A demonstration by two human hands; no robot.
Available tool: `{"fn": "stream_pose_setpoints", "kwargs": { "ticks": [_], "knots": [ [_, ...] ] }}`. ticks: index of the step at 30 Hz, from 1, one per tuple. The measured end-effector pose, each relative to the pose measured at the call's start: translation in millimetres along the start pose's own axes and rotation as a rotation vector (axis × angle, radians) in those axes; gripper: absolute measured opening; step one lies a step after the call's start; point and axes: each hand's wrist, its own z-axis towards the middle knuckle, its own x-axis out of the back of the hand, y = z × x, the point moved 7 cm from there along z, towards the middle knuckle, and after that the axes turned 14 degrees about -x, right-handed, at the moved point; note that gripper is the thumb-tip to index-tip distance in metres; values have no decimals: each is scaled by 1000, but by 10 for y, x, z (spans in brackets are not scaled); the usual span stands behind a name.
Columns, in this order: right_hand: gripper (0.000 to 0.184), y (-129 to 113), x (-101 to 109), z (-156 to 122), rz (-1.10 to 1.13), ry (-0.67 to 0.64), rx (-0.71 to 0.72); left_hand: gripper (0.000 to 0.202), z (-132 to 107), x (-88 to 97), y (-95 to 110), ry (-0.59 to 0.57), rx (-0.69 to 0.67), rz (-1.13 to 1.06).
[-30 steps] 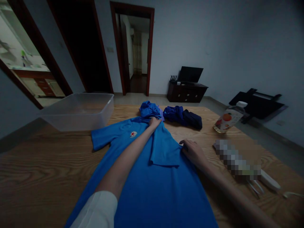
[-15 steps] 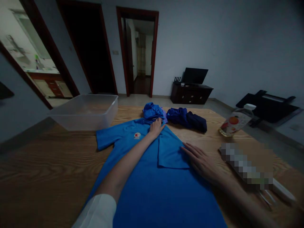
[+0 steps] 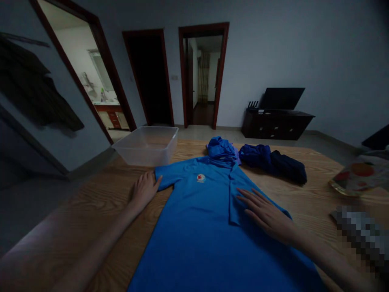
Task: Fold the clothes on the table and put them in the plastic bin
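Soft, limp blue shirt [image 3: 200, 227]: right hand [image 3: 267, 215] flat, fingers spread; left hand [image 3: 144, 190] open beside the sleeve, best grasped there.

Big wooden table [image 3: 100, 211] with a strong grain pattern, pretty dim lighting. Lying flat in the middle is a blue shirt [image 3: 206, 227], chest badge facing up, right side folded in over the front. Left hand [image 3: 144, 190] rests on the wood right at the end of the left sleeve, right hand [image 3: 267, 213] is flat on the folded part. Past the collar there's a crumpled blue cloth [image 3: 221, 149], and just right of that a dark navy bundle [image 3: 273, 161]. Clear plastic tub [image 3: 147, 145] sits at the far left. A bottle [image 3: 357, 178] lies on its side at the right edge.
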Motion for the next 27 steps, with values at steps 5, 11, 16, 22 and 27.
{"fn": "stream_pose_setpoints", "kwargs": {
  "ticks": [5, 11, 16, 22, 27],
  "knots": [
    [46, -580, -79, 1337, -54, 43, 194, 31, -56, -71, -158, 33, 74, -120],
    [50, -706, -256, 2712, -87, 39, 164, 14, 125, -84, -252, 104, 169, -449],
    [43, -664, -409, 3211, -130, -39, 72, 33, 295, -142, -97, 173, 243, -822],
    [32, -660, -380, 3378, -121, -82, 51, 36, 402, -55, 126, 262, 241, -1061],
    [30, -584, -118, 3211, -69, 3, 72, 26, 441, 336, 314, 382, 151, -1010]
  ]
}}
